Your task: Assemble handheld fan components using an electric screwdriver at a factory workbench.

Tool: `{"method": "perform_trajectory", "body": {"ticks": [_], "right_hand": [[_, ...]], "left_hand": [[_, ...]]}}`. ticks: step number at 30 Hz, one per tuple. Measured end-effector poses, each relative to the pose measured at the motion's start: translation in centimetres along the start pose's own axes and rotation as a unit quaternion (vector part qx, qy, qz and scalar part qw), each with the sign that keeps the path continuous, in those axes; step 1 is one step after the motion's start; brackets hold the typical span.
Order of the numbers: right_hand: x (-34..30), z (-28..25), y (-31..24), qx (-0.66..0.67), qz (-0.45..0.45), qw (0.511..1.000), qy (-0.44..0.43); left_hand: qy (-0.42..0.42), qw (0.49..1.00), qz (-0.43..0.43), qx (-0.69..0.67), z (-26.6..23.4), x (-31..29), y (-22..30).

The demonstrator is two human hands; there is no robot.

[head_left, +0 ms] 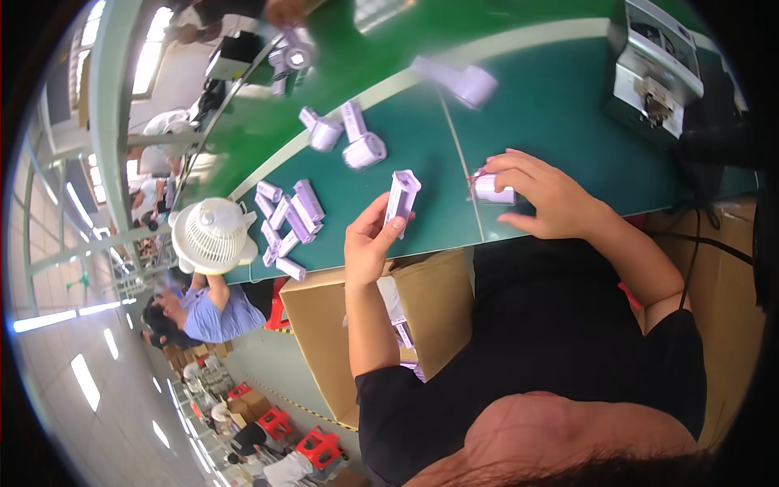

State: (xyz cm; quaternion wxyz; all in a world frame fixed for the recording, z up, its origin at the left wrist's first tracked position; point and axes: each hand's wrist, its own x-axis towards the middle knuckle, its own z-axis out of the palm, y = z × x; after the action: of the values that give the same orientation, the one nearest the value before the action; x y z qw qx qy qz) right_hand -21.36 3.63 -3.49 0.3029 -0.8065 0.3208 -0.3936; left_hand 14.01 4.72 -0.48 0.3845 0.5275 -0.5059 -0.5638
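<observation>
Hands were mid-sorting: the left hand (pixel 369 243) pinched a purple box (pixel 401 197), the right hand (pixel 545 197) gripped a small roll (pixel 493 189) on the desk (pixel 560 114).

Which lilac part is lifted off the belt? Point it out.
The slim lilac handle pinched in the left hand, raised above the green belt. The right hand presses its piece down on the belt; the rest lie loose.

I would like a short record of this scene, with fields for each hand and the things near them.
left hand: holds a lilac handle part upright above the table edge
right hand: rests on the green table, gripping a small white cylinder with a red wire
nearby: pile of lilac parts, white fan, open cardboard box
far right: grey machine
</observation>
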Motion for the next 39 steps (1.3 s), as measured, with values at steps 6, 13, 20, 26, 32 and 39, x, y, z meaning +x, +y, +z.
{"method": "perform_trajectory", "body": {"ticks": [6,13,20,26,32,39], "right_hand": [[0.6,2.2,-0.7,-0.029,0.011,0.994,0.107],[1.3,2.6,-1.4,-0.017,0.03,0.992,0.12],[1.0,3.1,-1.1,0.022,0.044,0.989,0.136],[0.6,3.5,-0.7,0.064,0.053,0.986,0.145],[0.5,3.6,-0.9,0.054,0.037,0.987,0.147],[0.4,4.1,-1.2,0.032,0.025,0.985,0.165]], "left_hand": [[-0.079,0.995,-0.046,0.04,0.9,-1.1,-0.1],[-0.101,0.991,-0.085,0.034,1.6,-1.6,-0.5],[-0.106,0.989,-0.092,0.036,1.8,-1.7,-1.0],[-0.115,0.989,-0.089,0.033,2.6,-1.4,-0.6],[-0.103,0.988,-0.082,0.081,4.3,-1.3,2.6],[-0.087,0.988,0.11,0.068,5.0,-0.6,3.0]]}}
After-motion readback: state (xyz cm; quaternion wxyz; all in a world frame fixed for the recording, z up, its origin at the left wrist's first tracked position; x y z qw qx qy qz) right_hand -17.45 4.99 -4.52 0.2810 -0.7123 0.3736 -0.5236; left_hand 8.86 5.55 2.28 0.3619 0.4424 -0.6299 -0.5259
